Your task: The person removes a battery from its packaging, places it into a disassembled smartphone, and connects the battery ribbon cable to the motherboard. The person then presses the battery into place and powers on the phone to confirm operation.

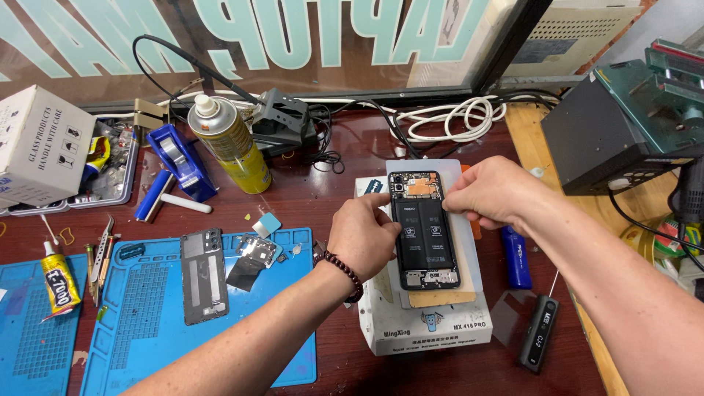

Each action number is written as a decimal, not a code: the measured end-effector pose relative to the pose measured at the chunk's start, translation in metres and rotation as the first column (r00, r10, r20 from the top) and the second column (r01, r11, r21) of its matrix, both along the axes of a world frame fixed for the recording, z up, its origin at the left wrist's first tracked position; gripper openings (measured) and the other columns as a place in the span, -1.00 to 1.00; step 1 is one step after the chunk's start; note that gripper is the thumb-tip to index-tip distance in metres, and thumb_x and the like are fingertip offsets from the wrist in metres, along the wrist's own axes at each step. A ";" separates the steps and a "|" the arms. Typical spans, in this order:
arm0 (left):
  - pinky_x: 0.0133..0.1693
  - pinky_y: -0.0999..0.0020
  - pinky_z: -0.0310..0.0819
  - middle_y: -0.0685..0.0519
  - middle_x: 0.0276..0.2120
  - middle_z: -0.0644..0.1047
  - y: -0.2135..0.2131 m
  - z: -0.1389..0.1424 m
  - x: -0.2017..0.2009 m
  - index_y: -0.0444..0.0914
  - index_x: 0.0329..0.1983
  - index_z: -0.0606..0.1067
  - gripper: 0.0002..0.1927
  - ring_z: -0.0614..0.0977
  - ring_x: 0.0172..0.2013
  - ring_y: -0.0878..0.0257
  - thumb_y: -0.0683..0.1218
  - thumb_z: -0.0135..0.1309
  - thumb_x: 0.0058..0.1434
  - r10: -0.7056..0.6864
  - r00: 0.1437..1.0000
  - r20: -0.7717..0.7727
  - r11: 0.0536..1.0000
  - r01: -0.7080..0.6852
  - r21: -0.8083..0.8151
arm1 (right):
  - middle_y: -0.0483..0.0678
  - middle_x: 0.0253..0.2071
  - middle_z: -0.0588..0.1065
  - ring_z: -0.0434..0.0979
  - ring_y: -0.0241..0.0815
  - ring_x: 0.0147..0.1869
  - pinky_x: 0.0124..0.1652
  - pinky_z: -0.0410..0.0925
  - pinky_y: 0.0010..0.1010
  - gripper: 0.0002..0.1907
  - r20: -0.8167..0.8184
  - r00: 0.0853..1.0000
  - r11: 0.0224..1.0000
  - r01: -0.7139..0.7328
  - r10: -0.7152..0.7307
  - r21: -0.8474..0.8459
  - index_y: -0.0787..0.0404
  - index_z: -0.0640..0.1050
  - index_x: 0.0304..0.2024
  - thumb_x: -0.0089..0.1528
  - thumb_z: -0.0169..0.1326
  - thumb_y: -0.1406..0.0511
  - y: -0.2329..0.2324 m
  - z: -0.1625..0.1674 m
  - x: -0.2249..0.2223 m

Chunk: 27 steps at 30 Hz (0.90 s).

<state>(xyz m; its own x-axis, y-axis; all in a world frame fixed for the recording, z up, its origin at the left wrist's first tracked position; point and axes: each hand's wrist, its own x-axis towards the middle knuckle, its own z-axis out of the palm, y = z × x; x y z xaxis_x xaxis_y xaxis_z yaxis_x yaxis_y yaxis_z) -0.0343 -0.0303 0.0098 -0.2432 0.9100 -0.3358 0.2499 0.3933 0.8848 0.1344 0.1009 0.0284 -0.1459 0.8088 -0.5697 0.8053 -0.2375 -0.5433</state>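
We steady opened phone (425, 229) on white box (429, 330): left hand (361, 235) fingers pressed on left edge, right hand (488, 192) fingers pinching upper right edge. Back cover (204, 276) left of fingers, on blue mat (147, 330).

phone: opened smartphone (424, 229), back off, black battery showing, flat on a white heating pad (427, 323)
left hand (363, 236): fingers (386, 214) on the phone's left edge; dark bead bracelet (343, 273) at the wrist
right hand (490, 192): fingers (453, 199) pinched at the phone's upper right edge
left of the fingers: blue mat (147, 323) with grey back cover (203, 276); yellow spray can (229, 143) beyond
right of the fingers: blue pen tool (517, 257), black tool (539, 332) on the table (323, 198)
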 end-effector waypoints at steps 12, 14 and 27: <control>-0.32 0.33 0.61 -0.01 -0.43 0.65 0.002 0.000 0.000 -0.29 0.23 0.48 -0.47 0.70 -0.43 0.27 -0.28 0.14 0.14 -0.028 0.997 -0.075 0.999 0.029 0.013 | -0.08 -0.49 0.55 0.51 -0.33 -0.45 -0.50 0.41 -0.47 -0.88 0.058 0.988 0.990 -0.140 0.141 -0.012 0.27 0.66 -0.34 0.14 0.28 0.33 0.003 0.005 -0.001; -0.34 0.33 0.62 -0.02 -0.43 0.64 0.001 0.001 0.000 -0.29 0.23 0.48 -0.48 0.70 -0.44 0.26 -0.28 0.14 0.14 -0.036 0.997 -0.068 0.999 0.037 0.003 | -0.07 -0.48 0.56 0.53 -0.32 -0.45 -0.49 0.44 -0.45 -0.89 0.064 0.984 0.986 -0.165 0.165 -0.004 0.26 0.66 -0.34 0.14 0.28 0.33 0.005 0.005 -0.001; 0.22 -0.05 0.25 -0.17 0.08 0.50 0.009 -0.001 0.006 -0.18 -0.19 0.66 -0.70 0.39 0.22 -0.12 -0.25 0.09 0.01 0.127 0.683 -0.720 0.732 0.425 0.532 | -0.02 -0.49 0.55 0.53 -0.25 -0.47 -0.50 0.48 -0.39 -0.86 -0.020 0.995 0.994 -0.096 0.098 0.056 0.29 0.64 -0.34 0.13 0.27 0.32 -0.007 -0.005 0.005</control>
<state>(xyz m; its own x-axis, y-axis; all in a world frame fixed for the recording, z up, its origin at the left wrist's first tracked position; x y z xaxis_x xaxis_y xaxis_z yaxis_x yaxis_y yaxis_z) -0.0283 -0.0217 0.0090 0.0211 0.8603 0.5094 0.8636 -0.2724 0.4243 0.1397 0.0941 0.0231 -0.2376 0.8202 -0.5205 0.8104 -0.1281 -0.5717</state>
